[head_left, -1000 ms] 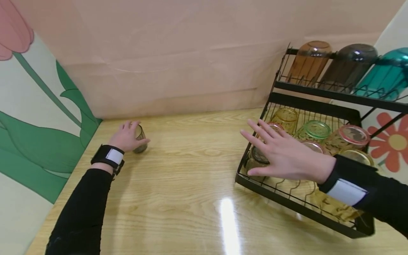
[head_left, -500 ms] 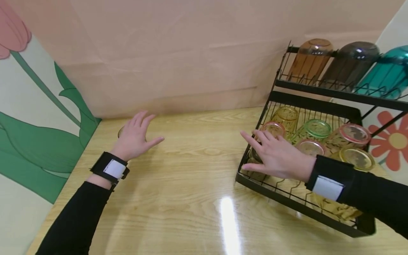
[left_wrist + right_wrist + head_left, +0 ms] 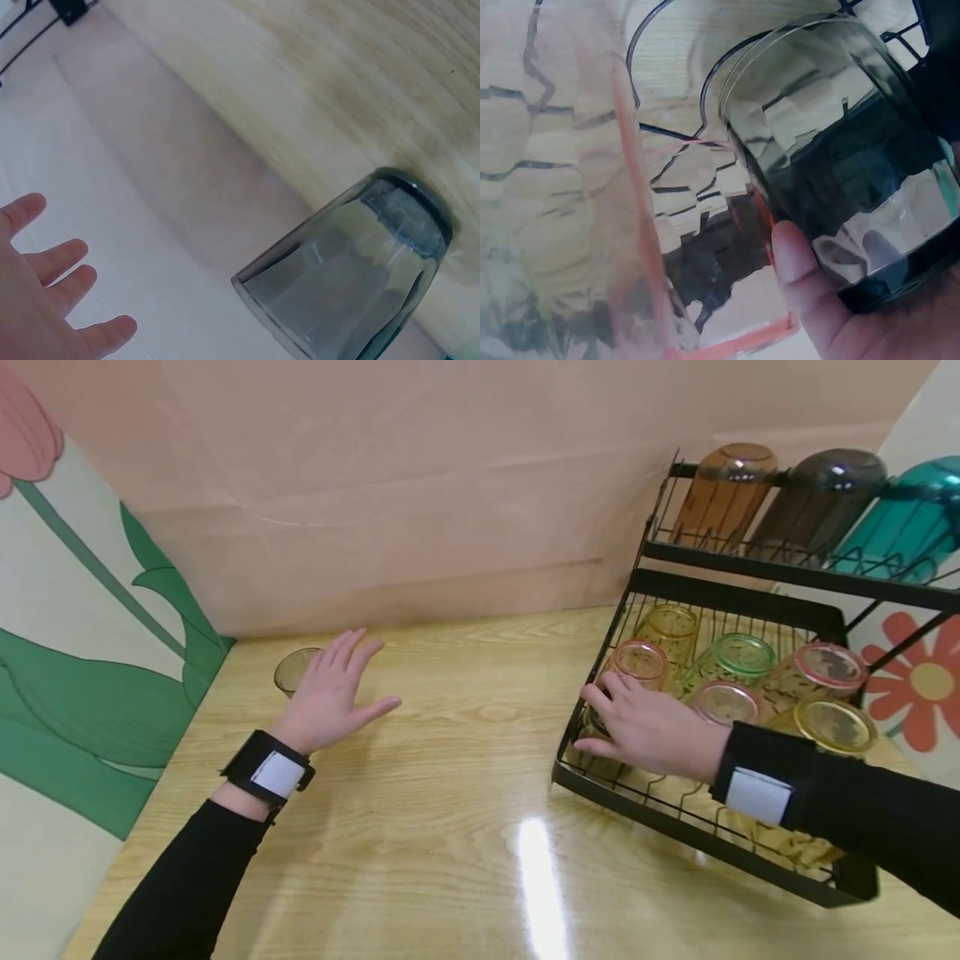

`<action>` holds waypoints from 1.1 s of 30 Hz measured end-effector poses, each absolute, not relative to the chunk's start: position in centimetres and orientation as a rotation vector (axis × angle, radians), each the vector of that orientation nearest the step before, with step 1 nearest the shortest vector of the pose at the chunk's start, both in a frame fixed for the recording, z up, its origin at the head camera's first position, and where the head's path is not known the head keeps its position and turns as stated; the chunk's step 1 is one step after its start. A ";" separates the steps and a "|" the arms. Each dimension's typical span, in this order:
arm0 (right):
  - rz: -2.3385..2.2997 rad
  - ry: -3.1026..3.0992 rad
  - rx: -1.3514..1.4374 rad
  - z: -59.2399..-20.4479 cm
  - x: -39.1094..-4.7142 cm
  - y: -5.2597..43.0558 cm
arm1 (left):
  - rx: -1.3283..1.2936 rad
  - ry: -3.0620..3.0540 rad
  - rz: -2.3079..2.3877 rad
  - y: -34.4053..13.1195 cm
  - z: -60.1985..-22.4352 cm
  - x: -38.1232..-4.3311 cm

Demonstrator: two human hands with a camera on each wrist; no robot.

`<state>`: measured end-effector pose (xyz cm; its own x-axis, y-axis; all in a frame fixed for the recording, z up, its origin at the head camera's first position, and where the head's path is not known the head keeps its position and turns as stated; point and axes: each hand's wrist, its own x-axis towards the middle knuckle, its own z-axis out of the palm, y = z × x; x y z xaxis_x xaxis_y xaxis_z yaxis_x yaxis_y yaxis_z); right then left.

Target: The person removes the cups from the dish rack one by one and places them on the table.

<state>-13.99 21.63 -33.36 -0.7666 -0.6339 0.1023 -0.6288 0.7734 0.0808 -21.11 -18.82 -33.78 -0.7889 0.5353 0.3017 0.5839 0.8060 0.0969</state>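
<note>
My left hand (image 3: 330, 697) hovers over the table with its fingers straight and spread, holding nothing. Just behind it, a grey drinking glass (image 3: 345, 270) stands mouth up on the wood, partly covered by the hand in the head view. At the rack's front left corner, my right hand (image 3: 648, 727) bends its fingers round a second grey glass (image 3: 840, 150), which it mostly hides from the head view. In the right wrist view one finger lies along that glass's side. A pink-tinted glass (image 3: 639, 664) sits close beside it, bottom up.
The black two-tier wire rack (image 3: 675, 814) stands on the right of the wooden table (image 3: 420, 827). Its lower tier bears several upturned tinted glasses, among them a green one (image 3: 742, 656). Above are an amber glass (image 3: 723, 502), a dark one (image 3: 817, 506) and a teal one (image 3: 900, 522).
My left hand has let go of the grey glass and drawn back to the right, fingers spread. My right hand has come down at the rack corner, its fingers bending round the other grey glass.
</note>
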 end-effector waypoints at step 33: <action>-0.108 -2.908 1.021 -31.1 -14.5 20.6 | -0.780 -2.467 -0.941 -17.5 -35.2 -18.2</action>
<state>-14.49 20.64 -31.15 -0.7792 -0.6260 0.0311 -0.6220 0.7784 0.0847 -18.21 -17.48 -35.19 -0.7710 0.3595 0.5256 0.6182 0.6205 0.4825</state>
